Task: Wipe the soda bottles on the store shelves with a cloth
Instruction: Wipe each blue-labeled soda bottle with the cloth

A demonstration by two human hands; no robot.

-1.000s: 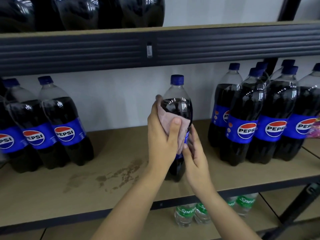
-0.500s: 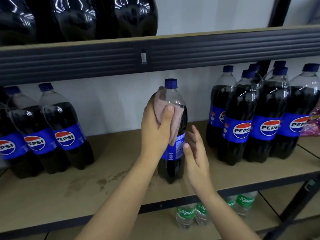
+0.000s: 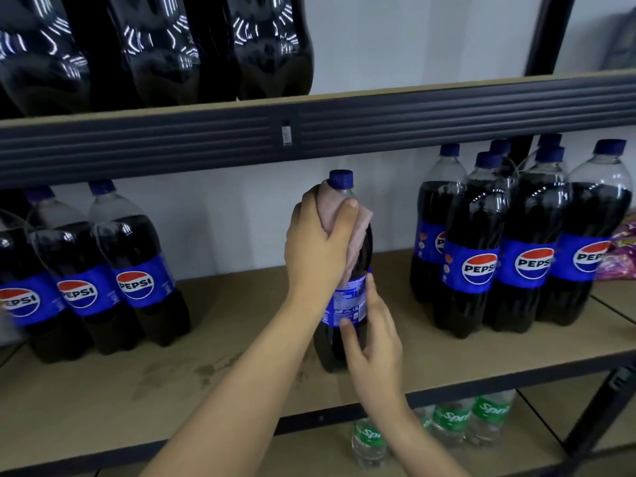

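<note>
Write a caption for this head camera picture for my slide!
Left hand rubs a pink cloth on a Pepsi bottle's neck; right hand steadies it.

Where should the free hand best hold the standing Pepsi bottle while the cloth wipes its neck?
Probably around the labelled waist of the Pepsi bottle, from the right: it stands upright, and the left hand with the cloth covers the shoulder.

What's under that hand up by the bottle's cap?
A pink cloth, which the left hand presses round the neck of the bottle. Its blue cap pokes out above. The clear neck beneath the cloth is mostly hidden.
</note>
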